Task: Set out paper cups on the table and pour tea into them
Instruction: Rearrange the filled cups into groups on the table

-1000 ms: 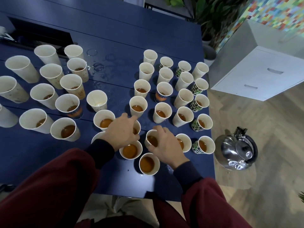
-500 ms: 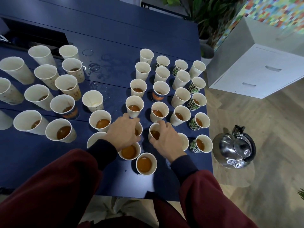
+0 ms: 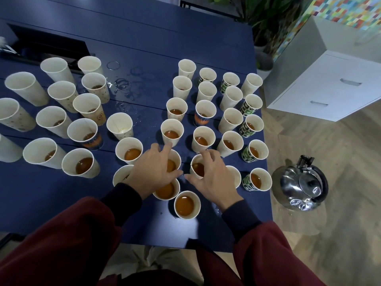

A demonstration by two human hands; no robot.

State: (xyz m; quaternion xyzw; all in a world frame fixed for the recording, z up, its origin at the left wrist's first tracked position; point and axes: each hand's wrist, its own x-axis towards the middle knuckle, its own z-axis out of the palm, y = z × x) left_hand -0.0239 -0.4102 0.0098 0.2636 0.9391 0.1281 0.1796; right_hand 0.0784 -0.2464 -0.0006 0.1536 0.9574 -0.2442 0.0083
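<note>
Several paper cups stand in two clusters on the dark blue table (image 3: 144, 38), many holding brown tea, some at the far side looking empty. My left hand (image 3: 152, 172) reaches down over a tea-filled cup (image 3: 173, 162) in the right cluster, fingers and thumb curled round its rim. Just right of it, my right hand (image 3: 210, 182) grips the rim of a neighbouring tea cup (image 3: 196, 168) from above. Another full cup (image 3: 187, 204) stands nearest me, between my wrists.
A shiny steel kettle (image 3: 301, 182) sits low beside the table's right edge. Wet rings and drops (image 3: 123, 83) mark the table between the clusters. A black recess (image 3: 47, 46) lies at the far left. A white drawer cabinet (image 3: 329, 83) and plants (image 3: 268, 17) stand at the right.
Both hands have stayed over the near cups of the right cluster. The right hand's cup has slid slightly away from me and its fingers have closed more tightly round the rim.
</note>
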